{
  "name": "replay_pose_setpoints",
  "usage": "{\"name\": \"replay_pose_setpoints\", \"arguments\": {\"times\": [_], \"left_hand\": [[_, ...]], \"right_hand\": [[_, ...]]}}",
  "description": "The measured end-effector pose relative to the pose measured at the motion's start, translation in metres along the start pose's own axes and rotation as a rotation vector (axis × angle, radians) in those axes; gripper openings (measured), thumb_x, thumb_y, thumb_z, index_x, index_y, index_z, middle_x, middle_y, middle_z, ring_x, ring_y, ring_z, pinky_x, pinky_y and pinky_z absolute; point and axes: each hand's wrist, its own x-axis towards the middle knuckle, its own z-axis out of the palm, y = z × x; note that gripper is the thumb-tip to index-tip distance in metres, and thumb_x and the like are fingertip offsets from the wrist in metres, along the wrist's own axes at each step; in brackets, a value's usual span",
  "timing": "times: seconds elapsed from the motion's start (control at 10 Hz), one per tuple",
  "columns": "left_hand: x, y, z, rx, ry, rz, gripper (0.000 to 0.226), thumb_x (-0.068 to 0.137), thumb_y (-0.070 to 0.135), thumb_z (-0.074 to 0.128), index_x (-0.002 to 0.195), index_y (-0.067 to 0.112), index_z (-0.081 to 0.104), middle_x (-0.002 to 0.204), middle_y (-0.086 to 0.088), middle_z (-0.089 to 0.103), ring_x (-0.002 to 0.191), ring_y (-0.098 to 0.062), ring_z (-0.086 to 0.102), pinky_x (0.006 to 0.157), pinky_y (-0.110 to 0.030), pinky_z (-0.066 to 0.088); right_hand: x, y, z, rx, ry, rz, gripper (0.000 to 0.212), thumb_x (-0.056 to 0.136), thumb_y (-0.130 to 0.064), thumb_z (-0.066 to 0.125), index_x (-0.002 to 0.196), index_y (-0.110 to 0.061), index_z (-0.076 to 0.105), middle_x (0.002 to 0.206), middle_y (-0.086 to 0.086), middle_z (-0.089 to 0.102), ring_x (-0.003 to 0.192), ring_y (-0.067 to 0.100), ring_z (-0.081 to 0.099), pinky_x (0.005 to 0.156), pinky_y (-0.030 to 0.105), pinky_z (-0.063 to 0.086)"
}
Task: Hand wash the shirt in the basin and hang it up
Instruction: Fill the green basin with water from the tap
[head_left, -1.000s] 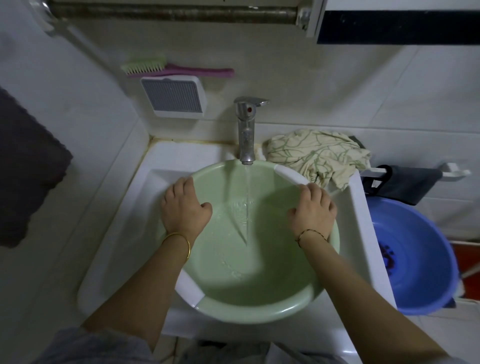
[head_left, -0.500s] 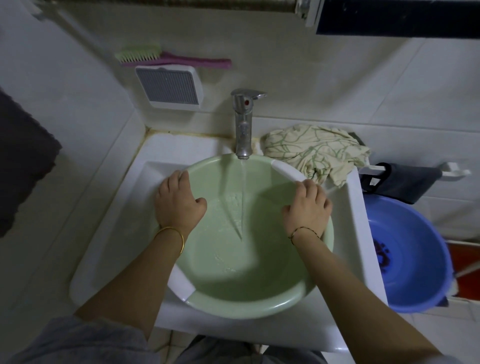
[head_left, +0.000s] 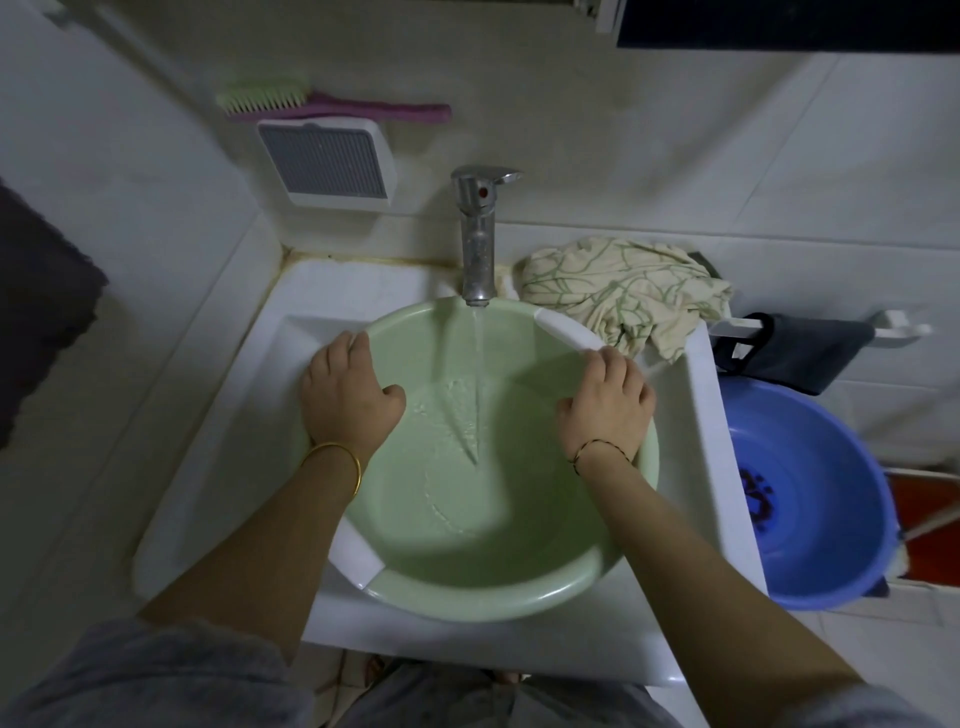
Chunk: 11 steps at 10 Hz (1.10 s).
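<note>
While a thin stream of water (head_left: 477, 374) falls from the metal tap (head_left: 478, 244) at upper centre, a pale green basin (head_left: 467, 587) sits in the white sink (head_left: 218, 467) in the middle of the frame, with a shallow pool of water on its bottom. The left hand (head_left: 345, 395) grips the basin's rim at centre left, with its fingers curled together over the outer edge and its thumb hooked inside the wall. The right hand (head_left: 605, 408) grips the rim at centre right in the same way, just below a white grip patch on the rim. A gold bangle (head_left: 337, 457) circles the left wrist and a thin dark cord (head_left: 597, 449) the right. The shirt (head_left: 623, 288), cream with green line patterns, lies crumpled on the sink's back right corner, just right of the tap and outside the basin, apart from both hands. A blue basin (head_left: 831, 519) stands at lower right beside the sink, below a dark cloth (head_left: 800, 353) draped on a white rail. At upper left a pink-handled brush (head_left: 332, 106) with green bristles rests on top of a white vented box (head_left: 327, 161) on the wall.
</note>
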Motion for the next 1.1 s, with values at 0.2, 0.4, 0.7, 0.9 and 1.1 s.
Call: {"name": "replay_pose_setpoints", "arguments": {"times": [0.2,0.4,0.7,0.9,1.1], "left_hand": [[0.0007,-0.0006,0.0005,-0.001,0.003,0.001,0.072,0.072,0.025,0.063,0.139,0.007,0.040,0.145,-0.013,0.040,0.129,-0.033,0.037,0.104,-0.040,0.031],[0.0006,-0.0003,0.0009,0.002,0.006,-0.002,0.073,0.072,0.025,0.063,0.139,0.007,0.041,0.145,-0.013,0.040,0.130,-0.033,0.037,0.104,-0.041,0.031],[0.0007,0.0002,0.0008,0.014,0.007,-0.001,0.073,0.072,0.025,0.063,0.139,0.007,0.041,0.146,-0.014,0.039,0.129,-0.034,0.038,0.104,-0.041,0.031],[0.0002,0.0005,0.0012,0.009,0.018,0.000,0.073,0.072,0.024,0.063,0.139,0.007,0.041,0.145,-0.014,0.040,0.129,-0.033,0.038,0.104,-0.041,0.031],[0.0000,0.0002,0.0015,0.005,0.017,-0.003,0.074,0.072,0.025,0.063,0.140,0.008,0.040,0.147,-0.013,0.038,0.131,-0.033,0.036,0.106,-0.041,0.029]], "right_hand": [[0.0008,0.0001,0.0011,0.005,0.003,0.007,0.064,0.085,-0.027,0.058,0.141,-0.012,0.032,0.150,0.006,0.028,0.139,0.027,0.021,0.111,0.041,0.019],[0.0010,-0.0001,0.0025,0.010,0.018,0.006,0.063,0.083,-0.026,0.059,0.139,-0.011,0.036,0.148,0.007,0.031,0.138,0.028,0.023,0.108,0.042,0.021],[0.0010,0.0007,0.0027,0.012,0.016,0.007,0.062,0.084,-0.026,0.059,0.139,-0.011,0.035,0.149,0.006,0.030,0.138,0.027,0.022,0.109,0.041,0.018],[0.0012,0.0012,0.0038,0.016,0.022,0.006,0.061,0.084,-0.026,0.059,0.138,-0.010,0.036,0.149,0.006,0.031,0.137,0.027,0.023,0.109,0.041,0.020],[0.0006,0.0014,0.0044,0.030,0.036,0.006,0.059,0.082,-0.023,0.060,0.135,-0.008,0.040,0.147,0.008,0.034,0.135,0.029,0.027,0.107,0.042,0.021]]}}
